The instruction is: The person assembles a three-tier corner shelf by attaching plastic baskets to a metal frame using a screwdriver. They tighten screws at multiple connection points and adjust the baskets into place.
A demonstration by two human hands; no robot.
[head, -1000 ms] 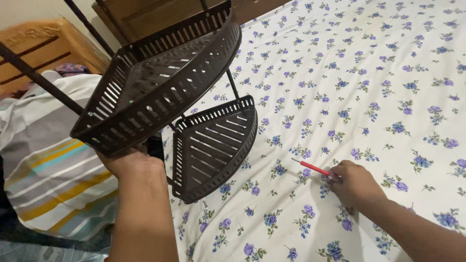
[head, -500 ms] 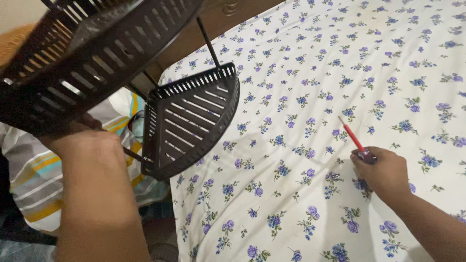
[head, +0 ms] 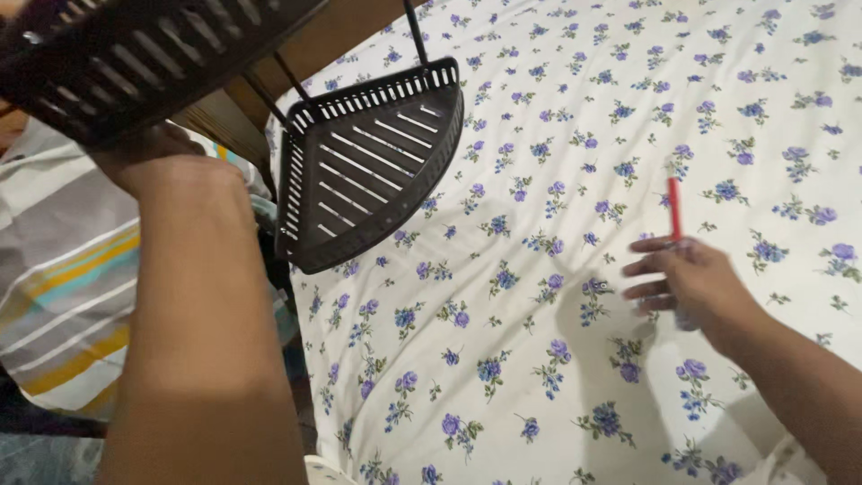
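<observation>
Step in hand: rack held up, tool being readied. My left hand [head: 157, 157], upper left of frame, grip closed under dark slotted corner rack [head: 359, 162]. My right hand [head: 687, 278], right of centre over bed [head: 539, 377], fingers loose round red screwdriver [head: 673, 207]. Next move likely needs firmer hold on tool.

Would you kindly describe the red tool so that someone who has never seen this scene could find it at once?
Start with the white bedsheet printed with small purple flowers that fills most of the view. Toward its right side, the person's right hand is raised over the sheet, and the red tool sticks up from its fingers. It is a thin, straight rod, the only bright red thing among purple blooms and dark brown slotted shelves.
</observation>
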